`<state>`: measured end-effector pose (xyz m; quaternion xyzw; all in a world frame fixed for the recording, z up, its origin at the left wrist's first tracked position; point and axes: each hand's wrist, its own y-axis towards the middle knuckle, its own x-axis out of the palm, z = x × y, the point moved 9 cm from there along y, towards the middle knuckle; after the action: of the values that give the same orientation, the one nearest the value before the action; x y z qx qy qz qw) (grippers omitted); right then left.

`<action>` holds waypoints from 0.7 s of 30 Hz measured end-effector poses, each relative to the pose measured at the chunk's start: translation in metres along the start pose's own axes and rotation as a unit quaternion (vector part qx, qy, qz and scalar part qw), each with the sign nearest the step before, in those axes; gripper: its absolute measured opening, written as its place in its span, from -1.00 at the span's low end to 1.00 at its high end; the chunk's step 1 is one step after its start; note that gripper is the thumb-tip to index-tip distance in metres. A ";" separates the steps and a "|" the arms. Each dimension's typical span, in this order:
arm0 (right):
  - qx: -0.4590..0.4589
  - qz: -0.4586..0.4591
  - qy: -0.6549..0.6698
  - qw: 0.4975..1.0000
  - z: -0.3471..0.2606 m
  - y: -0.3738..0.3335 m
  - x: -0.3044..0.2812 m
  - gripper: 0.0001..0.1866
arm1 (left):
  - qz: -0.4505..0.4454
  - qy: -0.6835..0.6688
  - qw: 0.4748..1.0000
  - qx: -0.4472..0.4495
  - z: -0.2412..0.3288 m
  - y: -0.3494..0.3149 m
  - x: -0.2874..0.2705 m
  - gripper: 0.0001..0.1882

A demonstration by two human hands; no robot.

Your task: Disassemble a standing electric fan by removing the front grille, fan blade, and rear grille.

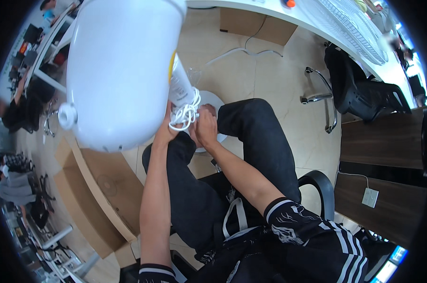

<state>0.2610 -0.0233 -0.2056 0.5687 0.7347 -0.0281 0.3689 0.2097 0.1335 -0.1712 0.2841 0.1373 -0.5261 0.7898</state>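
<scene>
Head view: the white column (180, 87) stands tilted at 11 o'clock of centre, its white cord (185, 115) looped in a loose bundle at the lower end. The fingers of my left hand (163, 133) are at that bundle, mostly covered by it; I cannot tell how firmly they close. The fingers of my right hand (206, 127) are bent and bunched beside the cord, at its 3 o'clock side; whether they pinch anything is hidden.

Beyond, the bulky white housing (121, 70) fills 10 o'clock. Its join to the column is out of sight. A round white disc (215, 97) lies below my hands, toward 12.

Risks, in my judgement: the housing looks top-heavy, so a slack left grip could let it swing or tip; loose cord loops could snag my fingers or get trapped against the disc.

Containers: an open cardboard box (83, 207) sits on the floor at 8 o'clock; I can make out no contents. A brown carton (256, 26) stands at 1 o'clock under the white worktop (312, 27), its inside not visible. A clear wire guard (350, 28) rests on that worktop at 2 o'clock.
</scene>
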 end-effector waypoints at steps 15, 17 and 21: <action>-0.058 0.022 -0.058 0.996 0.013 0.004 0.020 -0.82 | 0.001 -0.009 0.995 -0.100 0.043 0.010 0.012 -0.32; -0.059 0.017 -0.042 0.997 0.020 0.005 0.022 -0.82 | 0.002 0.001 0.995 -0.099 0.039 0.009 0.014 -0.33; -0.057 -0.016 -0.044 0.997 0.029 0.004 0.032 -0.82 | 0.014 -0.003 0.994 -0.110 0.034 0.007 0.019 -0.36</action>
<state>0.2766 -0.0094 -0.2433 0.5332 0.7271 -0.0165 0.4321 0.2213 0.1007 -0.1514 0.1956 0.1879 -0.4979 0.8237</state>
